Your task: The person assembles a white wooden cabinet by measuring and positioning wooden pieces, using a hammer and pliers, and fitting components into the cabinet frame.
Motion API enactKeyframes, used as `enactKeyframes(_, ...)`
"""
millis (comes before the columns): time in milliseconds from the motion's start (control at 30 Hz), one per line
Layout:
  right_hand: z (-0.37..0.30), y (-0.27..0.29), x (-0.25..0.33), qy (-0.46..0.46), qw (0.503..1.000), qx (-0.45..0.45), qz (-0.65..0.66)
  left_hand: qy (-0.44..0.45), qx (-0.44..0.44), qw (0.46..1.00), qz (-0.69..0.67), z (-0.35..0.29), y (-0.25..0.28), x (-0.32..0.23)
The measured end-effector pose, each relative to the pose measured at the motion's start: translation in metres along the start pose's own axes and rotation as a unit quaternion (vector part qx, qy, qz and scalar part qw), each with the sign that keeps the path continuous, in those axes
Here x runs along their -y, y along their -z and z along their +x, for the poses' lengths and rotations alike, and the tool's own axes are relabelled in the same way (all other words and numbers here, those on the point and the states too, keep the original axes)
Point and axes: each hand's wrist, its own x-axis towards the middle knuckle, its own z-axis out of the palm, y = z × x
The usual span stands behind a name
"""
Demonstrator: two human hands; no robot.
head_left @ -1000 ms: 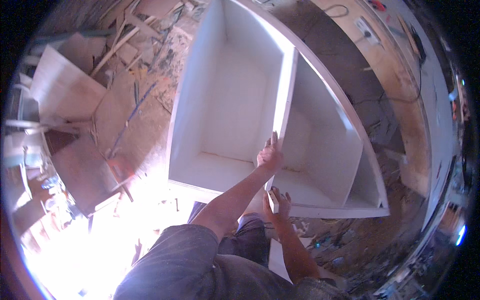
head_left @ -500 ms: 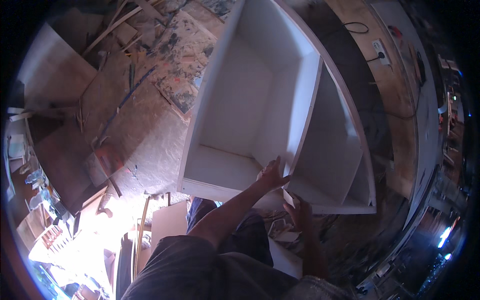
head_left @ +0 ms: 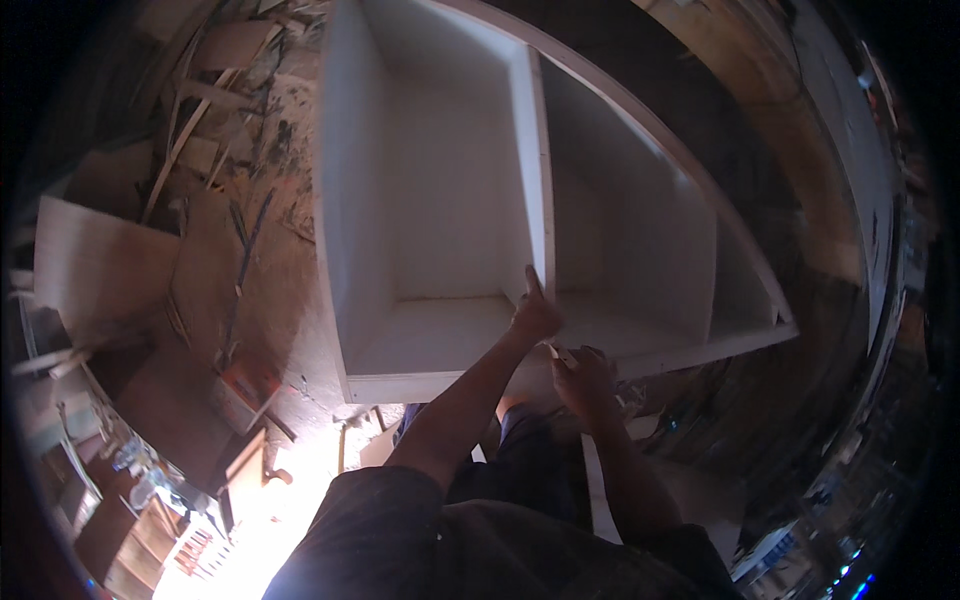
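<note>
A large white box-like cabinet (head_left: 400,385) lies before me, its compartments facing up. A divider panel (head_left: 547,215) parts the wide left compartment from the darker right one. My left hand (head_left: 537,315) is closed over the divider's near end, its index finger stretched along the panel's left face. Just below it, beside the cabinet's near edge, my right hand (head_left: 587,382) pinches a small pale flat piece (head_left: 564,356). The fingers hide most of that piece, so its kind cannot be made out.
Wood offcuts and thin strips (head_left: 190,130) litter the floor at the left. A large board (head_left: 105,255) leans there, near an orange-red object (head_left: 250,385). Bright light floods the lower left. A long wooden plank (head_left: 790,120) runs beyond the cabinet on the right.
My view has shifted, so the cabinet sits farther left and turned. Both hands stay close together at the divider's near end. The right hand still holds the pale piece.
</note>
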Motion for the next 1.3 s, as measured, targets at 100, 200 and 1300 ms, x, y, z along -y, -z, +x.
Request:
enactKeyframes(100, 0.000, -0.003, 0.003, -0.103, 0.990, 0.044, 0.084, -0.019, 0.040, 0.999, -0.011, 0.008, -0.002, 0.025)
enactKeyframes(200, -0.005, -0.028, -0.002, -0.157, 0.976, -0.002, 0.150, -0.059, 0.070, 0.993, 0.072, 0.001, 0.018, 0.013)
enactKeyframes(1300, 0.007, -0.011, -0.006, -0.114, 0.973, 0.144, 0.140, 0.046, 0.125, 0.979, -0.155, -0.030, 0.129, -0.097)
